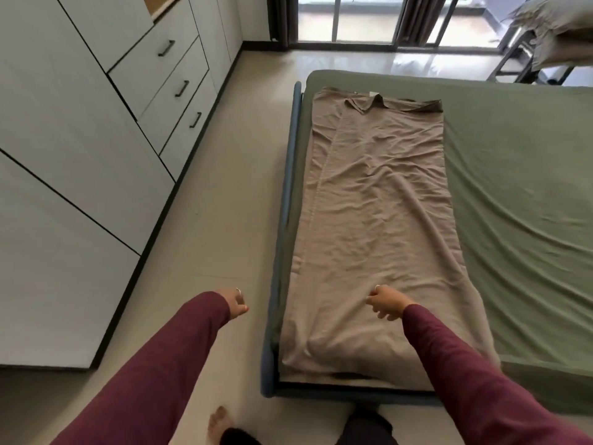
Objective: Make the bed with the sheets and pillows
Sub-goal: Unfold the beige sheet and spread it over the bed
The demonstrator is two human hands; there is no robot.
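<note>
Soft daylight from far window (346, 19), floor glare, wide-angle edge bending, slight blur

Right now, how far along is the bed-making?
Done: a green fitted sheet covers the mattress. In hand: nothing; the left hand hangs over the floor, the right hand over the folded tan sheet lying along the bed's left edge. Left: unfolding that sheet and placing pillows; none on the bed.

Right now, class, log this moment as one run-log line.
stage: sheet laying | brown sheet: folded lengthwise on bed's left side | green sheet: fitted | left hand: empty | right hand: empty, over brown sheet
</note>
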